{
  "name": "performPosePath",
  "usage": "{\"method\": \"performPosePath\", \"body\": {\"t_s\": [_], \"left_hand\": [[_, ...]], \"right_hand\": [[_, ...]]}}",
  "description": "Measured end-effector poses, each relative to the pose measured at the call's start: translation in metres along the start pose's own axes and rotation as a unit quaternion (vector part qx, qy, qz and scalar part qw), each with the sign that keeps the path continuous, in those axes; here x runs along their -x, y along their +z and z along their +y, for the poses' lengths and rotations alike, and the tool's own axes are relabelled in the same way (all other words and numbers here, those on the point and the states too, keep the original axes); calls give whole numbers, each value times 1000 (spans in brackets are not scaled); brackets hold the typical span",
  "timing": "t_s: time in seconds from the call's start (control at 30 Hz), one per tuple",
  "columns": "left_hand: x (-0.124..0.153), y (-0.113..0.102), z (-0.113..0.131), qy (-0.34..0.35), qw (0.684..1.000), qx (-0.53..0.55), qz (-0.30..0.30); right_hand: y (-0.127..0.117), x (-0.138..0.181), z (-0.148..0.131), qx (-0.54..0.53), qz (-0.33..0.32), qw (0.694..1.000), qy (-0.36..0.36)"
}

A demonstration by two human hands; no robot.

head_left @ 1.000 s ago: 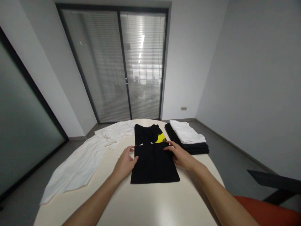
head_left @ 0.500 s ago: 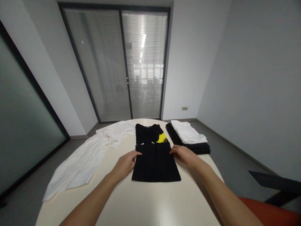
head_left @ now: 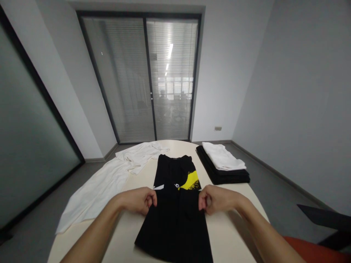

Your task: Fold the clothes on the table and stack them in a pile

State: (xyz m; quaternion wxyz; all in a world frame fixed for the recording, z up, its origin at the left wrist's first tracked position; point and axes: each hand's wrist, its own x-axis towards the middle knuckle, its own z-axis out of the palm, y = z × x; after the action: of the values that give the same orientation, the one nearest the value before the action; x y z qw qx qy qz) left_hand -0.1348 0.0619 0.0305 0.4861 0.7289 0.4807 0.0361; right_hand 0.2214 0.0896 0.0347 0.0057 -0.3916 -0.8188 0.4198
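A black shirt (head_left: pixel 175 219) with a yellow and white print lies in front of me, its neckline at the far end. Its near part is folded over the printed front, and the fold's edge crosses just below the print. My left hand (head_left: pixel 145 200) pinches the shirt's left side near that edge, fingers curled. On the opposite side, my right hand (head_left: pixel 211 199) grips the cloth at about the same height. The fingertips are partly hidden behind the fabric. The shirt's near end fans out towards me, lower left corner swung outward.
The pale round-ended table (head_left: pixel 123 237) carries a spread white garment (head_left: pixel 95 193) on the left. A stack of folded black clothes (head_left: pixel 230 178) with a folded white garment (head_left: pixel 222 156) on top stands at the right. An orange chair seat (head_left: pixel 309 250) shows at lower right.
Both hands have moved towards me with the black shirt. More of the yellow print shows beyond the fold, and the near end has come closer and spread out.
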Motion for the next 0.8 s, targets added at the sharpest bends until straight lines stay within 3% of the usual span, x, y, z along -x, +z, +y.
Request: {"method": "performPosePath", "body": {"t_s": [0.1, 0.4, 0.47, 0.53, 0.67, 0.8], "left_hand": [[4, 0, 4, -16, 999, -28, -36], [14, -6, 26, 61, 997, -16, -51], [9, -7, 24, 78, 997, 19, 4], [-1, -7, 19, 95, 988, 70, 105], [-26, -7, 7, 107, 921, 173, 332], [-49, -7, -6, 103, 868, 207, 438]], "right_hand": [[3, 1, -2, -25, -55, 998, 4], [2, 2, -5, -72, -59, 993, -68], [-2, 2, -4, -115, -30, 990, -83], [-7, 0, 1, -162, 48, 980, -106], [-10, -15, 18, -250, 242, 931, -111], [-2, -40, 31, -303, 299, 902, -80]]}}
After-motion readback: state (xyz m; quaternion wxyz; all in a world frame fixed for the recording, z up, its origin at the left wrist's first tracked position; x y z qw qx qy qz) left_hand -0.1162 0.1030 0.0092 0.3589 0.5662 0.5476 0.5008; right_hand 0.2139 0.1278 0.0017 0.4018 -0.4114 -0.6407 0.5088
